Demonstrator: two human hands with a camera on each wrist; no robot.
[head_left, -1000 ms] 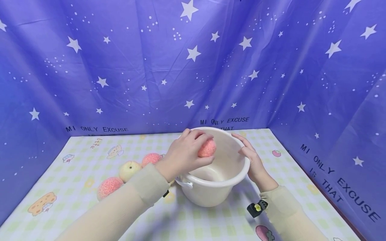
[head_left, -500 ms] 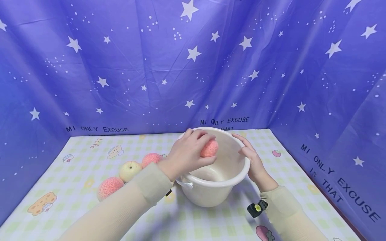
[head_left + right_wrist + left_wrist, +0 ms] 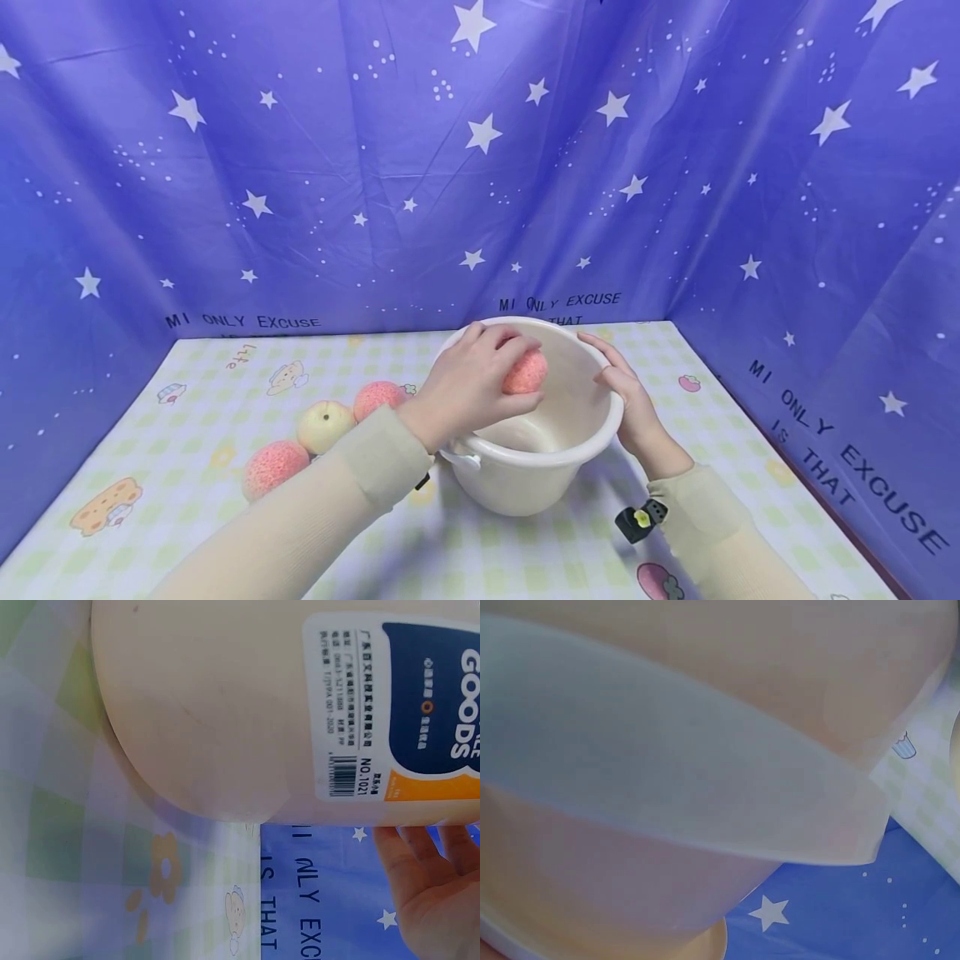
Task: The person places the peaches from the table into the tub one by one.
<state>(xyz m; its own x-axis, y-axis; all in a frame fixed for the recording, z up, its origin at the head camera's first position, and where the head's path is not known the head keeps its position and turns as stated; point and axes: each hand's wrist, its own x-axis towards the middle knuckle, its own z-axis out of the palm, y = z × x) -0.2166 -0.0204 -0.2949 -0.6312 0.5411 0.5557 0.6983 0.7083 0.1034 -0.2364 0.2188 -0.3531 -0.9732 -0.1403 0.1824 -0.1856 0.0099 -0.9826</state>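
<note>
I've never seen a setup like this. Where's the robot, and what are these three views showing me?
There's no robot here, just a person's two bare hands. The wide view comes from a camera worn on the head, looking forward and down. The left hand holds a pink ball at the mouth of a white bucket, while the right hand grips its rim. On the checked cloth sit two more pinkish balls and a pale yellow one. The other views come from wrist cameras: the left shows the bucket very close; the right shows its label and some fingers.
</note>
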